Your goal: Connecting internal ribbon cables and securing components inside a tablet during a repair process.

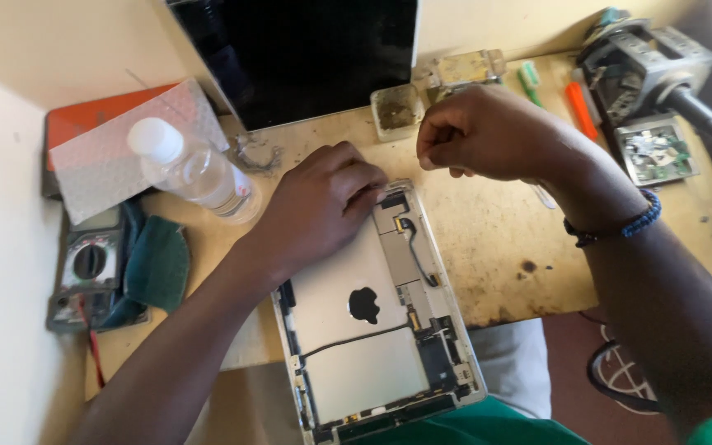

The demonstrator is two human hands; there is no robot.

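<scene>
Silver opened tablet shell (372, 346) looks thin and fragile, so grip its rim. Left hand (319, 206) presses curled fingers on its top edge; right hand (488, 132) is fisted, maybe pinching something tiny, can't tell.

head view, close, steeply down, workbench (496, 247)

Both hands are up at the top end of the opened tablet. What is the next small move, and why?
Probably bring the right hand down to the tablet's top edge. The left hand already presses there, while the right fist hovers above the bench, apart from the shell.
</scene>
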